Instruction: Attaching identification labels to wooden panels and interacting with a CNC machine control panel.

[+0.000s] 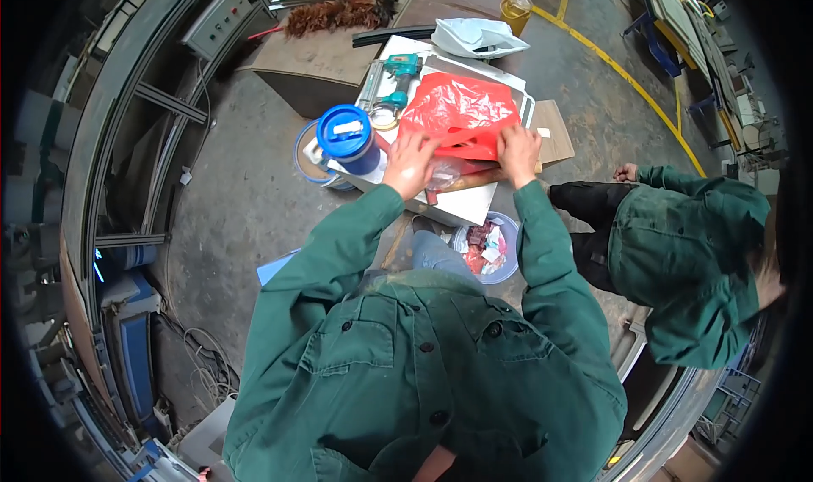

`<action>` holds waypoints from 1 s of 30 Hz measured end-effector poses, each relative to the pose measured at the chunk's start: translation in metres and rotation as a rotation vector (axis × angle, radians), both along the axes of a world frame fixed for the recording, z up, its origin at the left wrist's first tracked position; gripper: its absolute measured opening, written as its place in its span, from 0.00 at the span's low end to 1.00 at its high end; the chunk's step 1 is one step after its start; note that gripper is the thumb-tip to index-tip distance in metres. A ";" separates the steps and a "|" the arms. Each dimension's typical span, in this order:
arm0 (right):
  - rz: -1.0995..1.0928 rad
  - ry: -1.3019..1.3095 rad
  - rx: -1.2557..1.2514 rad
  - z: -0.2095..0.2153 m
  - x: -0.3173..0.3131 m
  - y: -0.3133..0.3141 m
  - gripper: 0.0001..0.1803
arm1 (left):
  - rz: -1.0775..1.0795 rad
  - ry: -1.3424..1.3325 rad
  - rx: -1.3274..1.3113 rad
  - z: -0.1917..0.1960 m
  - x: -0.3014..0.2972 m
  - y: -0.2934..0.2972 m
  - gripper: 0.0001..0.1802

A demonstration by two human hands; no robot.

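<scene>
Bag of red plastic (461, 110), glossy and crinkled, lies on a white stand (464, 205) in front of the person, its near edge drawn out between two bare hands. With the bag as the centre of the dial and twelve pointing away from the person, the left hand (410, 167) is at about half past seven, its bent fingers gripping the near left edge. At four o'clock the right hand (519, 154) grips the near right corner, fingers curled over the plastic. Crumpled clear plastic (442, 176) shows at seven, just beside the left hand.

A teal power tool (400, 74) lies on the stand at ten o'clock, close to the bag. Near nine, beyond the left hand, stands a blue bucket (351, 154) with a lid, a small white item resting on top. A white sack (478, 38) sits at twelve, and past it, at one, a yellow bucket (515, 14) stands on the floor. A brown panel (555, 133) juts out at half past three.

Down at six, a pale blue tub (509, 264) holds crumpled red and white scraps. Farther out at four, a co-worker (669, 245) in a green jacket stands near the person's right arm. Well away at ten, a grey control box (218, 23) is mounted on a metal frame.
</scene>
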State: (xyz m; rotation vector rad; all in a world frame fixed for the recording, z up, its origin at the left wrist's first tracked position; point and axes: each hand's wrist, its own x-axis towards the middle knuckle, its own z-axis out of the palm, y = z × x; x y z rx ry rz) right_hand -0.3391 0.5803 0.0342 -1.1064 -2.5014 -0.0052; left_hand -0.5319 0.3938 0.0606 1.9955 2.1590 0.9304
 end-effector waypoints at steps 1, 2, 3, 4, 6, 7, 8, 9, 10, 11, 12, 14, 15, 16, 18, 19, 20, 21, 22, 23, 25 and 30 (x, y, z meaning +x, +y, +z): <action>0.002 -0.004 -0.019 0.012 -0.009 0.020 0.05 | 0.004 0.056 -0.003 0.005 -0.003 0.017 0.27; -0.038 0.099 -0.072 0.024 -0.016 0.042 0.07 | -0.018 0.070 -0.029 0.008 -0.007 0.036 0.37; -0.077 0.201 -0.127 0.035 -0.023 0.062 0.09 | -0.024 0.064 -0.047 0.015 -0.010 0.052 0.37; -0.095 0.230 -0.180 0.048 -0.031 0.081 0.10 | 0.021 0.092 -0.027 0.022 -0.014 0.064 0.42; -0.110 0.249 -0.250 0.074 -0.045 0.106 0.11 | 0.072 0.112 -0.025 0.030 -0.022 0.082 0.47; -0.107 0.267 -0.323 0.084 -0.051 0.117 0.12 | 0.080 0.127 -0.037 0.032 -0.028 0.089 0.52; -0.104 0.289 -0.394 0.087 -0.055 0.129 0.14 | 0.087 0.145 -0.047 0.034 -0.033 0.097 0.57; -0.107 0.283 -0.404 0.082 -0.058 0.140 0.14 | 0.086 0.140 -0.058 0.036 -0.034 0.104 0.57; -0.098 0.310 -0.432 0.076 -0.060 0.151 0.14 | 0.048 0.118 -0.048 0.039 -0.034 0.108 0.61; -0.090 0.338 -0.460 0.072 -0.063 0.159 0.15 | 0.010 0.096 -0.039 0.039 -0.035 0.110 0.64; -0.094 0.334 -0.470 0.068 -0.067 0.167 0.15 | -0.015 0.071 -0.032 0.035 -0.036 0.113 0.71; -0.112 0.436 -0.606 0.062 -0.075 0.183 0.14 | -0.034 0.039 -0.073 0.035 -0.037 0.115 0.72; -0.121 0.433 -0.611 0.056 -0.078 0.191 0.14 | -0.050 0.011 -0.103 0.036 -0.037 0.115 0.72; -0.155 0.564 -0.758 0.049 -0.081 0.197 0.14 | -0.058 -0.003 -0.133 0.033 -0.038 0.114 0.73; -0.193 0.757 -1.061 0.051 -0.091 0.201 0.11 | -0.074 0.085 -0.236 0.028 -0.042 0.115 0.73; -0.194 0.756 -1.068 0.048 -0.095 0.204 0.11 | -0.093 0.173 -0.330 0.024 -0.044 0.117 0.72; -0.240 0.854 -1.181 0.045 -0.099 0.206 0.10 | -0.071 0.215 -0.304 0.017 -0.043 0.120 0.64; -0.286 0.952 -1.293 0.042 -0.103 0.206 0.09 | -0.073 0.214 -0.311 0.008 -0.047 0.124 0.64; -0.290 0.951 -1.299 0.036 -0.108 0.204 0.09 | -0.045 0.191 -0.269 -0.002 -0.052 0.132 0.59; -0.236 0.990 -1.274 0.028 -0.113 0.196 0.10 | -0.016 0.164 -0.229 -0.011 -0.058 0.140 0.55; -0.079 1.019 -1.183 -0.010 -0.116 0.182 0.09 | -0.017 0.036 -0.198 -0.010 -0.062 0.166 0.49; 0.067 0.699 -1.009 -0.069 -0.133 0.120 0.08 | -0.073 -0.052 -0.230 -0.011 -0.056 0.213 0.51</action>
